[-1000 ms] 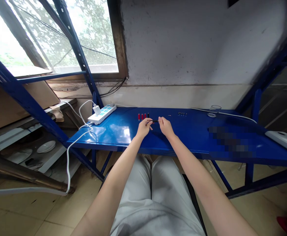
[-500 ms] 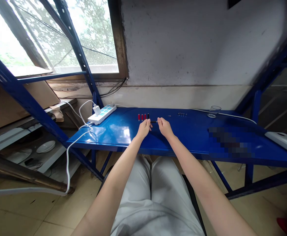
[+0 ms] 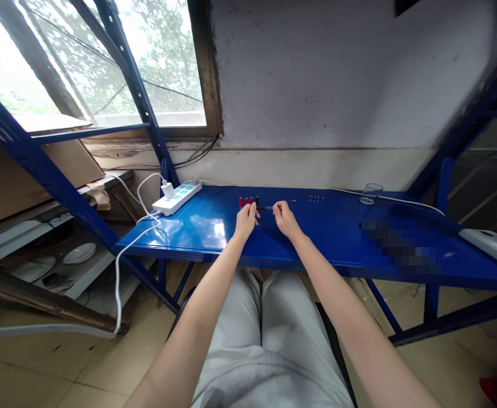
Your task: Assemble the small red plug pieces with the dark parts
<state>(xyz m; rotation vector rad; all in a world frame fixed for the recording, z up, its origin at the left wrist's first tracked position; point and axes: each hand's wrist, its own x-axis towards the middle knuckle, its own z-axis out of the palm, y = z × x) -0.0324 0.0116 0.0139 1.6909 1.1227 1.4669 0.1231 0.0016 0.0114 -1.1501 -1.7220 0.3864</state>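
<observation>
My left hand (image 3: 245, 220) is closed around one end of a slim, dark pen-like rod (image 3: 262, 208), held just above the blue table. At the other end my right hand (image 3: 286, 219) pinches the rod's thinner, greyish part between thumb and fingers. The two parts look in line, but I cannot tell whether they are joined. Just beyond my left hand, several short red pieces (image 3: 246, 201) are lined up beside a black piece (image 3: 257, 200), their lower ends partly hidden by the hand.
Small metallic bits (image 3: 315, 198) lie in rows farther back, near a tiny sliver (image 3: 293, 200). A clear glass (image 3: 371, 194) stands at the back right. On the left of the blue table (image 3: 197, 226) sits a white power strip (image 3: 177, 198). A blurred dark object (image 3: 396, 245) lies right.
My hands have drawn slightly apart, the left shifting a little to the left. More of the rod's thin greyish part now shows between them.
</observation>
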